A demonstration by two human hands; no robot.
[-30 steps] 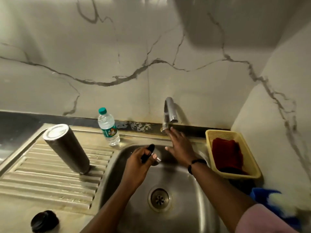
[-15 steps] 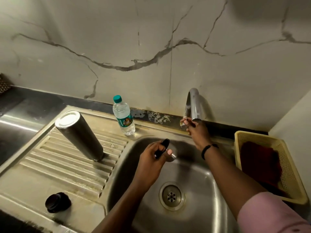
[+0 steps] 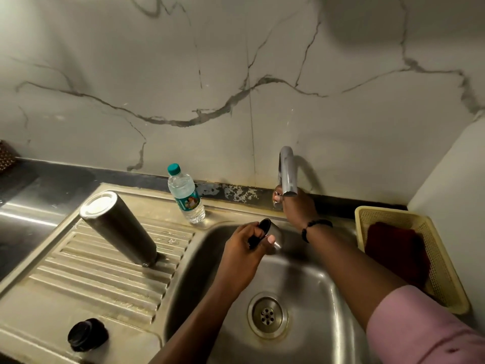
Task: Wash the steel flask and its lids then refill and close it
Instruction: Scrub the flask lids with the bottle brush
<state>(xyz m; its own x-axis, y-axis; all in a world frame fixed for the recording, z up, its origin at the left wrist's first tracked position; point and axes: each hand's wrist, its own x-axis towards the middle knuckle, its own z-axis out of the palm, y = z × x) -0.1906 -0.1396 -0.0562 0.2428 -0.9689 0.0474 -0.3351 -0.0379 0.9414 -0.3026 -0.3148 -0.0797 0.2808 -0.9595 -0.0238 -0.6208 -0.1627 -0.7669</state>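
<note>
The steel flask stands upside down on the ribbed draining board, mouth down. A black inner lid lies at the board's front left corner. Over the sink basin, my left hand grips the steel cup lid, which has a black inside. My right hand is closed around the tap handle at the base of the chrome tap. No water stream is visible.
A small plastic water bottle with a teal cap stands at the sink's back rim. A yellow basket holding a dark red cloth sits right of the basin. The drain lies in the basin floor. Marble wall behind.
My right hand rose from beside the cup lid to the tap's base and closed on the handle. The left hand kept the cup lid in about the same place.
</note>
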